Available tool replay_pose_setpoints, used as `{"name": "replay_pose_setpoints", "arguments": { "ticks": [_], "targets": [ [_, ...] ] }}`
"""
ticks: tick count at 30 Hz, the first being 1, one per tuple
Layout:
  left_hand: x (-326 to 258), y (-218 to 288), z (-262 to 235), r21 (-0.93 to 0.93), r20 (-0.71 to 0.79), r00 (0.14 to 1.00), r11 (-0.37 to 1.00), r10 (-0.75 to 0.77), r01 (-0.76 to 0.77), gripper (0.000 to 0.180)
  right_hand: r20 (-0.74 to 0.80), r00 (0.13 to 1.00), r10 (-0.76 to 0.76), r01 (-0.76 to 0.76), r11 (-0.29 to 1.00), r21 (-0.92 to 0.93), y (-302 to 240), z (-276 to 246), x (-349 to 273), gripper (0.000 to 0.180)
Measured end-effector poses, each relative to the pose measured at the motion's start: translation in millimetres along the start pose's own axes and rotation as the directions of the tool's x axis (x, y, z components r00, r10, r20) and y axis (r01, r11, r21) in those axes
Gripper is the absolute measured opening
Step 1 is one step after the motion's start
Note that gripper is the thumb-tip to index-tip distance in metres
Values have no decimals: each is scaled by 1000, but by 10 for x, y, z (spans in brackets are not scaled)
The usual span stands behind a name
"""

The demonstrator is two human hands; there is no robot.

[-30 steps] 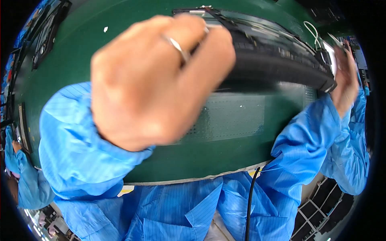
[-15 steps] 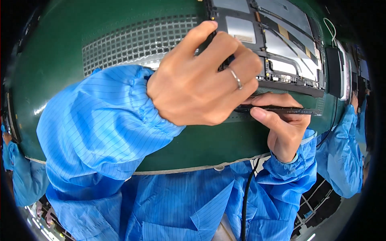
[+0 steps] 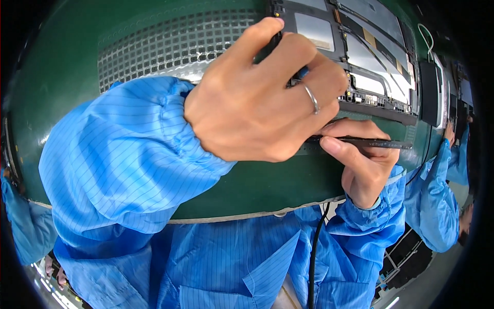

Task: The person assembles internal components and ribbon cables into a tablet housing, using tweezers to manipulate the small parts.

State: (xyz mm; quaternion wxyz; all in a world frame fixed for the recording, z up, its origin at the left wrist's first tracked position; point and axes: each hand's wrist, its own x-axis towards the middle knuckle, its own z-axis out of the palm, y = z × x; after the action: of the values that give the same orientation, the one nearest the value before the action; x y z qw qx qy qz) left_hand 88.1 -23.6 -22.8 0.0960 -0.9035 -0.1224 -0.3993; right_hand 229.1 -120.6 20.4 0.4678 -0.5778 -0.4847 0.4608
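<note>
My right hand (image 3: 364, 159) pinches black tweezers (image 3: 393, 144) between thumb and fingers, their tips pointing left under my left hand. My left hand (image 3: 252, 105), wearing a silver ring, reaches in from the left with its fingers curled. Its outermost finger rests at the left edge of an opened flat electronic device (image 3: 315, 32), which shows silver panels, black frame strips and dark ribbon cables. The left thumb and the tweezer tips are hidden, so what the left fingers hold cannot be seen. A small blue patch (image 3: 302, 73) shows between the left fingers.
A clear sheet with rows of small dark squares (image 3: 154, 54) lies on the green mat (image 3: 257, 188), left of the device. A black box-shaped thing (image 3: 428, 92) with a white cable stands at the right. Blue-sleeved people (image 3: 435, 201) sit on both sides.
My left hand has shifted slightly up and right, and the device appears a little higher and further right. The blue patch shows more clearly. My right hand and the tweezers stay nearly still.
</note>
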Motion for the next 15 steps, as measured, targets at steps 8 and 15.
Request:
{"name": "replay_pose_setpoints", "arguments": {
  "ticks": [8,15],
  "targets": [
    [65,-56,-43,-59,49,999,998,5,-2,30,-82,978,193,-159,936,314,-139,-35,66,8],
    [339,-173,-620,-175,158,975,967,-159,186,48,-259,867,-426,467,876,121,-444,-279,19,16]
  ]
}}
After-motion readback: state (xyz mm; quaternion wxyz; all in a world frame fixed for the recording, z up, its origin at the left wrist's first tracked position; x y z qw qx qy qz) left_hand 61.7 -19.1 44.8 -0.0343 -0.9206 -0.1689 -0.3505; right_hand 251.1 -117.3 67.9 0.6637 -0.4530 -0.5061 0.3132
